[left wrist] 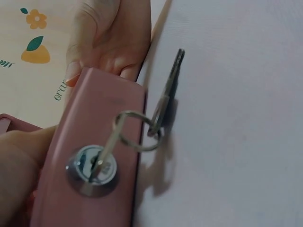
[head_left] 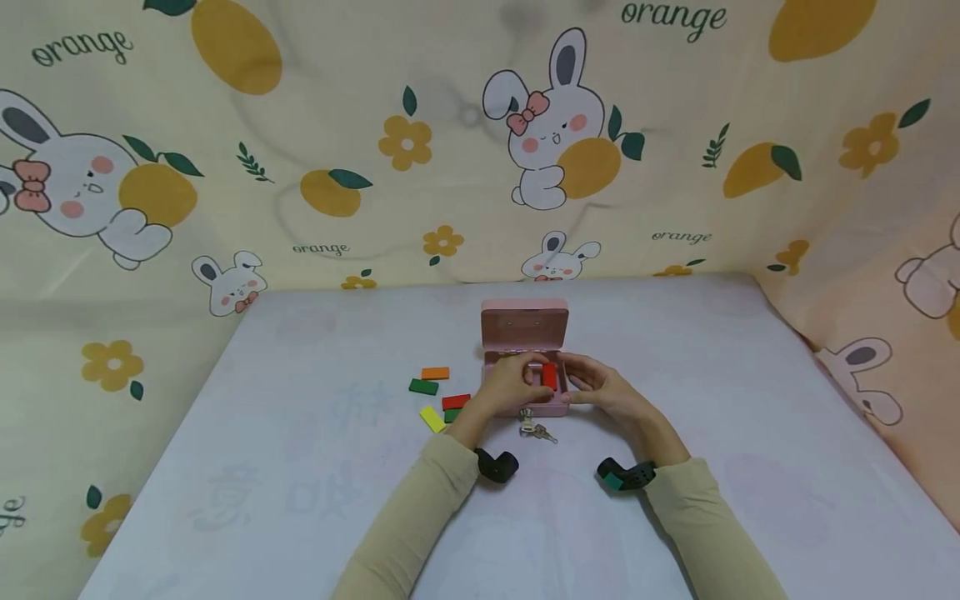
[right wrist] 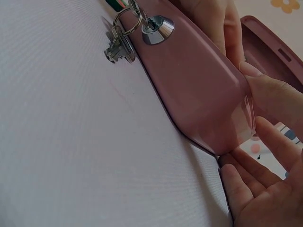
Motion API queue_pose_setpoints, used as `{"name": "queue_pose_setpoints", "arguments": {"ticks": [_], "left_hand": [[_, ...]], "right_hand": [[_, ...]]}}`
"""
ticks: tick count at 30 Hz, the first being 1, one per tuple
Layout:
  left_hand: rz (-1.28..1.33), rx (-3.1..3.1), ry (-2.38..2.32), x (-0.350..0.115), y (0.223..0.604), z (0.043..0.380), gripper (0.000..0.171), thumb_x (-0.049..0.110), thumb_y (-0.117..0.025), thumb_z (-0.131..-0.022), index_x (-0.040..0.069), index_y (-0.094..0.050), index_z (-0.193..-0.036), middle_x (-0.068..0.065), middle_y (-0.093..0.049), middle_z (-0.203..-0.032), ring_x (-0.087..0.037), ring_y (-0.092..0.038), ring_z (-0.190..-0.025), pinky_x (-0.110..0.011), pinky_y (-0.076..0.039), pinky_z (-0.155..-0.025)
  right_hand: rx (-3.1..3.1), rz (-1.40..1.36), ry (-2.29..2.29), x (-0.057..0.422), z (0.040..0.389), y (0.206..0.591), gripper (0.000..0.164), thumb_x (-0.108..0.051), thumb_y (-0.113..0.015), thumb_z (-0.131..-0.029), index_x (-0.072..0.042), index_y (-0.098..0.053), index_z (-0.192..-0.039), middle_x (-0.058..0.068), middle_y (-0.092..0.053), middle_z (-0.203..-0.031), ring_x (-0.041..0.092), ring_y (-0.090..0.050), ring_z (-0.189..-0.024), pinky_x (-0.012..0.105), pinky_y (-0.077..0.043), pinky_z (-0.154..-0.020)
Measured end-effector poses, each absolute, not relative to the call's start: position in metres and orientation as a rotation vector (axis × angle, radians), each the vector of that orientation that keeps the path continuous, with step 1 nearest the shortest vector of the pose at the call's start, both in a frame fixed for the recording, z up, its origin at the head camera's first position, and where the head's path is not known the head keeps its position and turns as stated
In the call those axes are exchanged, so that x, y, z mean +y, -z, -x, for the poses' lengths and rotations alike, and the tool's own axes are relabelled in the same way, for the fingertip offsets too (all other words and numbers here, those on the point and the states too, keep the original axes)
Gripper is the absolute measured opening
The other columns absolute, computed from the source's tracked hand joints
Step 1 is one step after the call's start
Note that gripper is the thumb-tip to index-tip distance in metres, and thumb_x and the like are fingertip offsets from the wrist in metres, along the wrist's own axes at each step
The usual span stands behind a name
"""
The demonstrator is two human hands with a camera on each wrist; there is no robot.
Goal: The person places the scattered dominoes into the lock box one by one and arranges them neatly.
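A pink metal box (head_left: 522, 325) stands on the table with its lid raised at the back. My left hand (head_left: 504, 387) reaches over its left side and pinches a red block (head_left: 550, 377) inside the box. The left fingertips are out of sight in both wrist views. My right hand (head_left: 613, 395) holds the box's right end, its thumb (right wrist: 279, 97) on the upper edge and other fingers along the side. A key sits in the round lock (right wrist: 158, 30) on the front wall, and a ring hangs from it with another key (left wrist: 165, 97).
Left of the box lie several loose blocks: an orange block (head_left: 435, 373), a green block (head_left: 423, 387), a red one (head_left: 455, 402), a yellow one (head_left: 432, 419) and another green one, partly covered by the left hand. A patterned cloth (head_left: 450, 167) hangs behind the white table (head_left: 300, 500).
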State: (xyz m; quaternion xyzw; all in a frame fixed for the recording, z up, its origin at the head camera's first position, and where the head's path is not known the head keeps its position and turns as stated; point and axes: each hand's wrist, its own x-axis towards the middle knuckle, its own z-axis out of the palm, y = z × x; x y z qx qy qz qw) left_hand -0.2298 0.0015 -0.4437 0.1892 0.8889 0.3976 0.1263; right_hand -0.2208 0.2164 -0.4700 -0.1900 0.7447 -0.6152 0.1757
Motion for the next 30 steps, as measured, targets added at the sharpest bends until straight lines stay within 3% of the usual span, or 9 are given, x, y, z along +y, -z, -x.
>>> {"name": "queue_pose_setpoints", "arguments": {"ticks": [3, 6, 13, 17, 30], "left_hand": [[-0.523, 2.596, -1.131, 0.003, 0.445, 0.230, 0.049, 0.026, -0.075, -0.083, 0.015, -0.059, -0.128, -0.005, -0.055, -0.080, -0.012, -0.045, -0.072, -0.021, -0.035, -0.062], [-0.521, 2.626, -1.087, 0.006, 0.446, 0.231, 0.050, 0.028, -0.076, -0.082, 0.015, -0.059, -0.129, -0.008, -0.065, -0.099, -0.012, -0.050, -0.081, -0.021, -0.039, -0.069], [-0.481, 2.660, -0.996, 0.012, 0.444, 0.230, 0.053, 0.031, -0.077, -0.081, 0.017, -0.060, -0.129, -0.008, -0.066, -0.118, -0.020, -0.058, -0.100, -0.032, -0.049, -0.088], [-0.457, 2.666, -0.977, 0.015, 0.442, 0.229, 0.053, 0.031, -0.077, -0.081, 0.017, -0.060, -0.129, -0.006, -0.064, -0.128, -0.022, -0.059, -0.110, -0.038, -0.048, -0.098], [-0.416, 2.736, -0.882, 0.022, 0.447, 0.231, 0.054, 0.034, -0.079, -0.079, 0.019, -0.062, -0.127, -0.004, -0.065, -0.128, -0.023, -0.061, -0.112, -0.038, -0.050, -0.094]], "right_hand": [[2.101, 0.534, 1.750, 0.216, 0.221, 0.469, 0.074, -0.001, -0.068, -0.085, 0.006, -0.028, -0.147, 0.028, -0.024, -0.156, 0.043, -0.019, -0.146, 0.012, -0.032, -0.109], [2.083, 0.507, 1.762, 0.215, 0.221, 0.469, 0.075, -0.001, -0.068, -0.085, 0.006, -0.027, -0.147, 0.027, -0.024, -0.156, 0.043, -0.019, -0.146, 0.013, -0.032, -0.110], [2.109, 0.483, 1.733, 0.215, 0.220, 0.468, 0.075, -0.006, -0.069, -0.086, 0.004, -0.028, -0.148, 0.026, -0.023, -0.157, 0.044, -0.018, -0.147, 0.042, -0.020, -0.116], [2.116, 0.493, 1.725, 0.216, 0.220, 0.467, 0.074, -0.007, -0.068, -0.086, 0.004, -0.028, -0.148, 0.026, -0.023, -0.157, 0.044, -0.018, -0.147, 0.047, -0.018, -0.116], [2.085, 0.439, 1.745, 0.214, 0.220, 0.467, 0.076, -0.006, -0.069, -0.085, 0.004, -0.028, -0.148, 0.024, -0.022, -0.158, 0.045, -0.017, -0.148, 0.050, -0.015, -0.118]]}}
